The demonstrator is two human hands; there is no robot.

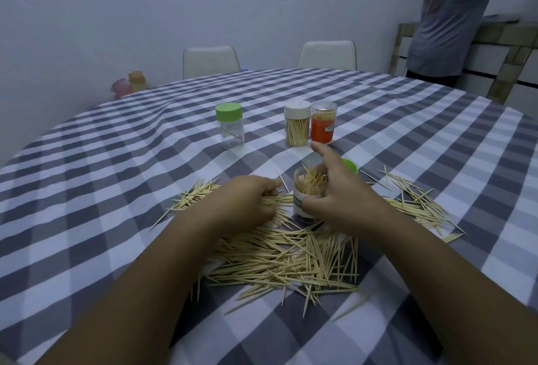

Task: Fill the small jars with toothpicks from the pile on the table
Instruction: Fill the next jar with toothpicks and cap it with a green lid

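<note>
A wide pile of toothpicks (291,260) lies on the checked tablecloth in front of me. An open clear jar (307,190), packed with upright toothpicks, stands in the middle of the pile. My right hand (340,190) grips this jar from the right, thumb on its label and index finger raised. My left hand (247,198) lies just left of the jar, its fingers curled round a bunch of toothpicks on the cloth. A green lid (350,165) peeks out behind my right hand.
Farther back stand a nearly empty jar with a green lid (229,126), a full white-lidded jar (297,123) and a jar with an orange label (323,121). Two white chairs (211,62) face the far edge. A person (454,18) stands at the back right.
</note>
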